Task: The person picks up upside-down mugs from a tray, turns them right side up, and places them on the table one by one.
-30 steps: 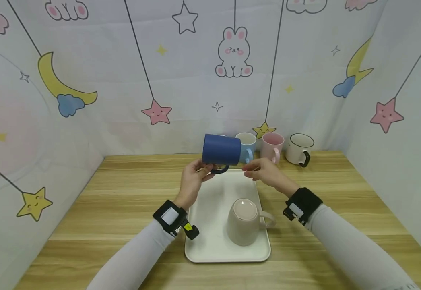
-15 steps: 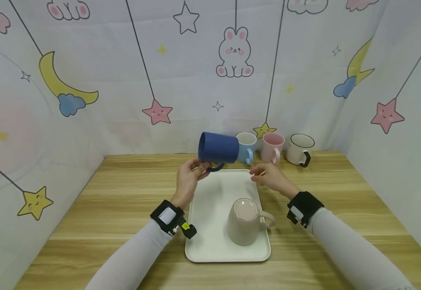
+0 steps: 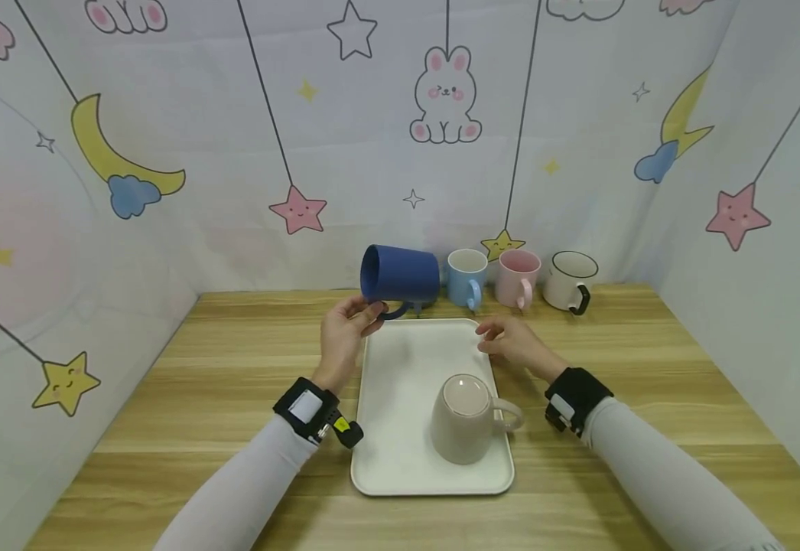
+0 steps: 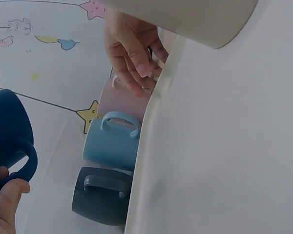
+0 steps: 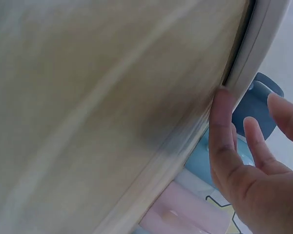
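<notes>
My left hand [image 3: 343, 337] pinches the handle of a dark blue mug [image 3: 407, 274]. This mug is held on its side above the tray's far left corner, its mouth facing left and its handle down. In the left wrist view, thumb and fingers meet on the blue handle [image 4: 31, 163]. My right hand [image 3: 515, 343] is beside the far right corner of the white tray [image 3: 400, 428], fingers loosely bent around nothing. In the right wrist view, one fingertip [image 5: 223, 97] is right at the tray's edge. An upside-down beige mug [image 3: 460, 428] stands on the tray, handle pointing right.
Along the back wall stand a light blue mug [image 3: 465, 279], a pink mug [image 3: 515, 279] and a white mug [image 3: 565, 282] with black rim and handle. A dark grey-blue mug [image 4: 102, 195] beside them is mostly hidden in the head view. Wooden tabletop [image 3: 235, 367] surrounds the tray.
My left hand has carried the dark blue mug leftward, turning its mouth more into view. My right hand has drawn back slightly right and down toward the tray's corner.
</notes>
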A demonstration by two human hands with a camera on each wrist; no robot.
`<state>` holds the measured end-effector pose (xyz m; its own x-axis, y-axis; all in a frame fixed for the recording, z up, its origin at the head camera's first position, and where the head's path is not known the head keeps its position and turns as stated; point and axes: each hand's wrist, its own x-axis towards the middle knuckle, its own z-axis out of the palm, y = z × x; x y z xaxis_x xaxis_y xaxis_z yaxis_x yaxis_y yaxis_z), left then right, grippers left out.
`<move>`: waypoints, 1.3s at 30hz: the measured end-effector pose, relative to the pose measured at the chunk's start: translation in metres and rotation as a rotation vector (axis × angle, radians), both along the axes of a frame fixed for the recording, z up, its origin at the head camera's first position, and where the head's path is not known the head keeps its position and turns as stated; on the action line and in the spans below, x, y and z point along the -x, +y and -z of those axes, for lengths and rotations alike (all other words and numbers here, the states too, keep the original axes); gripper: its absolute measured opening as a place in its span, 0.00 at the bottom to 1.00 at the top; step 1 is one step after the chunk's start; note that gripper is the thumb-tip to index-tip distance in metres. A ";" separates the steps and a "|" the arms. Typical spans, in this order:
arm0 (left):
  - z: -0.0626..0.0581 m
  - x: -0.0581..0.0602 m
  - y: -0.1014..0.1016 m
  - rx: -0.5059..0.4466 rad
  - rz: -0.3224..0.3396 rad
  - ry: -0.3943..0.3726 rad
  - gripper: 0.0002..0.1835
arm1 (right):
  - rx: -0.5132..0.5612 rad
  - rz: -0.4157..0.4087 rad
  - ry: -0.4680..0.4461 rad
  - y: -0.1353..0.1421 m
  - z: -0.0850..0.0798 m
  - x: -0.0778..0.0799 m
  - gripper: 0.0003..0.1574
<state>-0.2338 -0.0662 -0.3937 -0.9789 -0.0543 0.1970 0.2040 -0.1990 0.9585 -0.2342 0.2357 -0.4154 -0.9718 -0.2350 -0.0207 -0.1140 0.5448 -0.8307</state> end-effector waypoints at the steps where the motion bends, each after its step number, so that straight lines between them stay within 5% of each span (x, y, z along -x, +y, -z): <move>1: 0.000 0.001 -0.001 -0.002 -0.004 -0.001 0.11 | -0.002 -0.006 -0.007 0.000 0.000 0.000 0.21; 10: 0.003 0.007 -0.011 -0.005 -0.069 0.011 0.11 | -0.046 -0.032 -0.081 0.003 0.001 0.000 0.31; 22: 0.006 0.018 -0.017 -0.002 -0.164 0.051 0.10 | -0.095 -0.021 -0.133 0.006 0.002 0.002 0.30; 39: 0.018 0.054 -0.037 0.126 -0.300 -0.091 0.17 | -0.102 -0.008 -0.150 0.000 0.006 0.006 0.30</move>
